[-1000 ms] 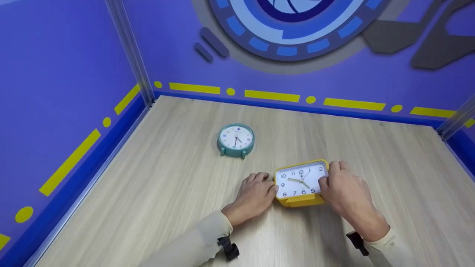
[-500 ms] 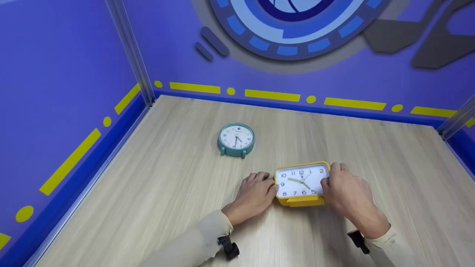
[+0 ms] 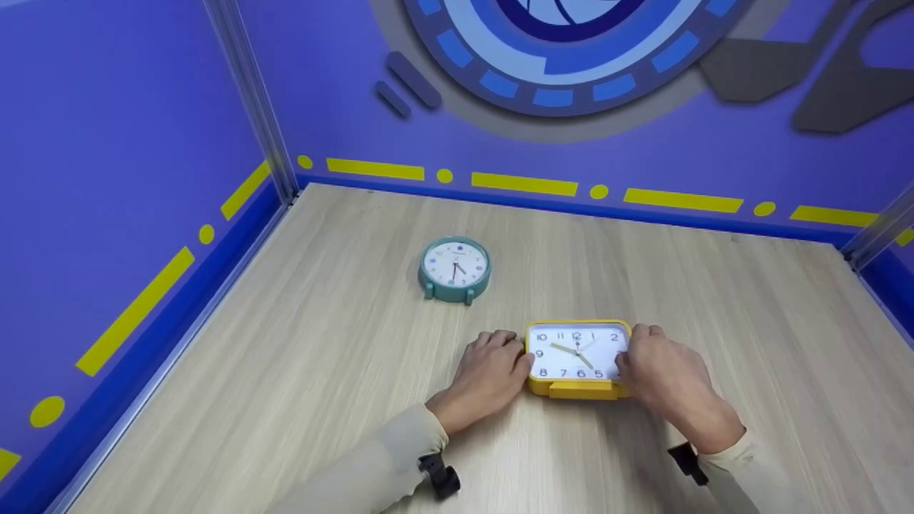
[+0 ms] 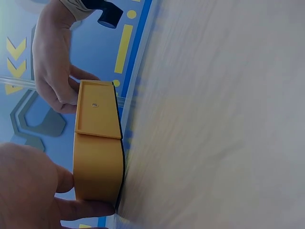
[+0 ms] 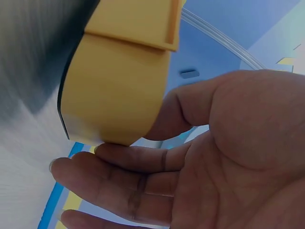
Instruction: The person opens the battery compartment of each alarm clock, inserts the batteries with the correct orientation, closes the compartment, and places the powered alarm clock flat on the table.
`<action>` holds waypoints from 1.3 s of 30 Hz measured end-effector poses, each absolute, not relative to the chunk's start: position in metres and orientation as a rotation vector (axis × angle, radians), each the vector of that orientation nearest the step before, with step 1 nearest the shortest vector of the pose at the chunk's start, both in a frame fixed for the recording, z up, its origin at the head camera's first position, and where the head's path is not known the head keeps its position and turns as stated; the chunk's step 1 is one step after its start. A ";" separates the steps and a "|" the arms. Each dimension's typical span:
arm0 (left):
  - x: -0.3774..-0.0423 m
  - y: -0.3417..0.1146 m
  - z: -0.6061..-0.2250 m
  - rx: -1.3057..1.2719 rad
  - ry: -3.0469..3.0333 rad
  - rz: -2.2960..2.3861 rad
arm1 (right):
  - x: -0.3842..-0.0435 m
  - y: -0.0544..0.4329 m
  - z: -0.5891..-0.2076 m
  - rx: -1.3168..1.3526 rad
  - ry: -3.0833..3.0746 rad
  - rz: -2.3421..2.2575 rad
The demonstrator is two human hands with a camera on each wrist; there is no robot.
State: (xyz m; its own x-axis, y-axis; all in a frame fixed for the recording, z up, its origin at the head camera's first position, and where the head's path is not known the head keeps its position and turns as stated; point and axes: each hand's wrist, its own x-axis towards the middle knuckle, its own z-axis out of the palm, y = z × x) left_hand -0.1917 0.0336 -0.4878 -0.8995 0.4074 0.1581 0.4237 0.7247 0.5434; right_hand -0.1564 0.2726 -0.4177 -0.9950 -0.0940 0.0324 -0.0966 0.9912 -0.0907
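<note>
A yellow rectangular alarm clock (image 3: pixel 578 353) lies face up on the table, 12 away from me and its raised bar on the near side. My left hand (image 3: pixel 490 375) holds its left end; in the left wrist view the thumb (image 4: pixel 64 179) is at the front edge and a finger runs along the end. My right hand (image 3: pixel 671 382) pinches the right end, thumb on the face edge and fingers at the side. The right wrist view shows the clock's curved yellow side (image 5: pixel 114 90) between thumb and fingers. Farther back lies a round green alarm clock (image 3: pixel 455 268), face up, untouched.
The wood-grain table (image 3: pixel 343 321) is bounded by a blue printed wall (image 3: pixel 343 128) at the back and another on the left. A metal post (image 3: pixel 250 100) stands in the left corner. Both wrists carry black straps.
The yellow alarm clock has turned from a slant to nearly square with me, its right end coming down and nearer with the right hand. The left hand has barely moved; the green clock is unmoved.
</note>
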 end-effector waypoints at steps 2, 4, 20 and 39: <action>-0.192 0.034 -0.488 -0.694 -2.888 -0.916 | -0.157 0.273 -0.419 0.159 -3.123 0.122; -0.192 0.033 -0.488 -0.688 -2.892 -0.908 | -0.157 0.272 -0.421 0.168 -3.136 0.106; -0.194 0.033 -0.487 -0.647 -2.915 -0.848 | -0.161 0.268 -0.431 0.138 -3.260 0.051; -0.189 0.039 -0.485 -0.622 -2.942 -0.688 | -0.162 0.280 -0.437 0.157 -3.351 0.134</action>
